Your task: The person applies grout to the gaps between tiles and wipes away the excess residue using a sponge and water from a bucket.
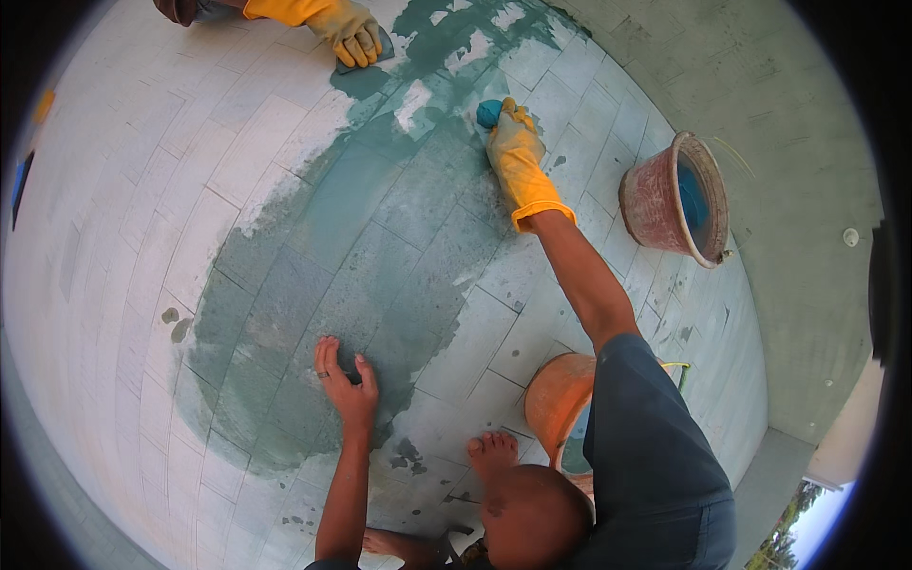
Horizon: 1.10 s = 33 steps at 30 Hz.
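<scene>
My right hand (518, 161), in a yellow rubber glove, reaches far forward and grips a blue sponge (488, 112) pressed on the tiled floor (142, 218). The sponge sits at the edge of a wide smear of green-grey grout (323, 266) spread over the pale tiles. My left hand (347, 382) is bare, wears a ring and lies flat on the grouted tiles near me with fingers apart, holding nothing. My bare foot (491, 450) and knee (532, 518) show at the bottom.
Another person's yellow-gloved hand (350, 30) presses a dark pad (372, 55) on the tiles at the top. A reddish bucket (655, 204) with blue inside stands to the right. An orange bucket (556, 394) sits partly behind my leg. A grey wall (807, 285) curves along the right.
</scene>
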Tool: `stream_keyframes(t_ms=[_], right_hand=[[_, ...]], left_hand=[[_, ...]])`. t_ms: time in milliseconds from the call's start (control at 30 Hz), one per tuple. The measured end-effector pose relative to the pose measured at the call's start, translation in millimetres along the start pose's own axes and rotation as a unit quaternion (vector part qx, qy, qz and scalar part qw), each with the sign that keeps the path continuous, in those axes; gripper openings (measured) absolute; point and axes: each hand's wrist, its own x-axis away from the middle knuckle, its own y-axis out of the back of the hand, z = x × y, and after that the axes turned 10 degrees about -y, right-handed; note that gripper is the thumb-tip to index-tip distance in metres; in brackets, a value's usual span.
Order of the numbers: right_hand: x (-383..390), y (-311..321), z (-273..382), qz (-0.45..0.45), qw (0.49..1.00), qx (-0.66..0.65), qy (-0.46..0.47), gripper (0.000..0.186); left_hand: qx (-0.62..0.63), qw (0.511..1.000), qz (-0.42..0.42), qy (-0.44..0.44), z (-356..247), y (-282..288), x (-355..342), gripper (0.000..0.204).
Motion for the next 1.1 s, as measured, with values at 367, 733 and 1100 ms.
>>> stream_keyframes(t_ms=[367, 733, 1100], right_hand=[[117.7, 29.4, 55.2, 0.134, 0.956, -0.124, 0.228, 0.053], [52.9, 10.5, 35.9, 0.011, 0.990, 0.050, 0.134, 0.053], [-13.5, 30.4, -14.6, 0.078, 0.990, -0.082, 0.083, 0.055]], left_hand=[[-0.033, 0.999, 0.040, -0.003, 1.1, 11.2, -6.1, 0.037], [0.017, 0.999, -0.014, 0.035, -4.5, 5.5, -4.9, 0.034], [0.021, 0.999, -0.030, 0.019, -6.0, -4.5, -5.3, 0.032]])
